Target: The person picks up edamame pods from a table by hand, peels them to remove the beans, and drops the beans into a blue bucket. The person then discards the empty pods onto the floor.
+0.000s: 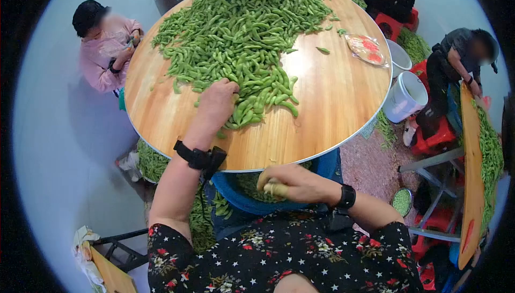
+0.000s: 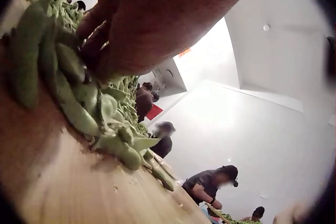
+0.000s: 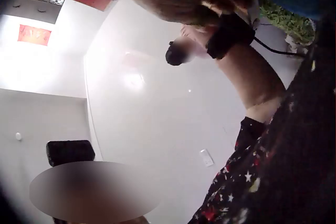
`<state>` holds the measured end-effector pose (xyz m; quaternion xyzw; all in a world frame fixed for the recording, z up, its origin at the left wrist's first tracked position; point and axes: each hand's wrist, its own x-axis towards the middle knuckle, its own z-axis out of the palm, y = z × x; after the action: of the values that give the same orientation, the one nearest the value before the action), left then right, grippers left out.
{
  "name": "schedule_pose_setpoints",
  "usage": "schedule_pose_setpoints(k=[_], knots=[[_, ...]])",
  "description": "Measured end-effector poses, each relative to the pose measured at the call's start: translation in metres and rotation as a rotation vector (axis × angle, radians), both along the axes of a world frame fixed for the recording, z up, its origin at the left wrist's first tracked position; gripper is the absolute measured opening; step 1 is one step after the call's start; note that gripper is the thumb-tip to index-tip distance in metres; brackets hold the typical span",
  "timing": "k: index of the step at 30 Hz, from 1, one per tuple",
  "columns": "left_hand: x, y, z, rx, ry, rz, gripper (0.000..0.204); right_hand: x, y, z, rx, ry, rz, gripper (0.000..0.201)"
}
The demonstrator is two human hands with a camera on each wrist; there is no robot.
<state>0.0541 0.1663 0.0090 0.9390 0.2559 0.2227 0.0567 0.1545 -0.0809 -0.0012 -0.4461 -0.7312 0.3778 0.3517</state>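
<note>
A large heap of green edamame pods (image 1: 241,35) covers much of the round wooden table (image 1: 332,116). At the near edge of the heap, my left hand (image 1: 217,100) curls its fingers down onto pods; in the left wrist view the fingertips are partly hidden among plump pods (image 2: 79,108). My right hand (image 1: 292,183) is over a blue tub (image 1: 236,202) at the table's near edge, its fingers curled toward the thumb. A yellowish cover (image 1: 276,189) wraps a digit of that hand. I cannot tell whether anything lies inside its curl.
A flat plastic packet (image 1: 367,49) lies at the table's right side. White buckets (image 1: 406,97) stand beyond that edge. On the left, a person in pink (image 1: 104,62) sits close to the table. Another wooden table (image 1: 471,185) with pods stands at the right.
</note>
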Motion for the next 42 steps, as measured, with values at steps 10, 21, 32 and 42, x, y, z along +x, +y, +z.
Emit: schedule_pose_setpoints(k=[10, 21, 32, 42], knots=[[-0.025, -0.099, 0.019, -0.329, -0.497, -0.11, 0.031, 0.014, 0.031, -0.02, 0.005, 0.462, -0.627, 0.028], [-0.075, -0.145, -0.008, -0.616, -0.43, -0.133, 0.028, -0.008, 0.025, 0.022, -0.28, 0.342, -0.404, 0.034], [-0.084, -0.137, 0.024, -0.504, -0.181, -0.144, 0.013, 0.004, 0.013, 0.038, -0.12, -0.05, -0.278, 0.03], [-0.075, -0.145, 0.029, -0.387, -0.041, -0.228, 0.013, 0.01, -0.002, 0.049, -0.149, -0.429, -0.175, 0.036]])
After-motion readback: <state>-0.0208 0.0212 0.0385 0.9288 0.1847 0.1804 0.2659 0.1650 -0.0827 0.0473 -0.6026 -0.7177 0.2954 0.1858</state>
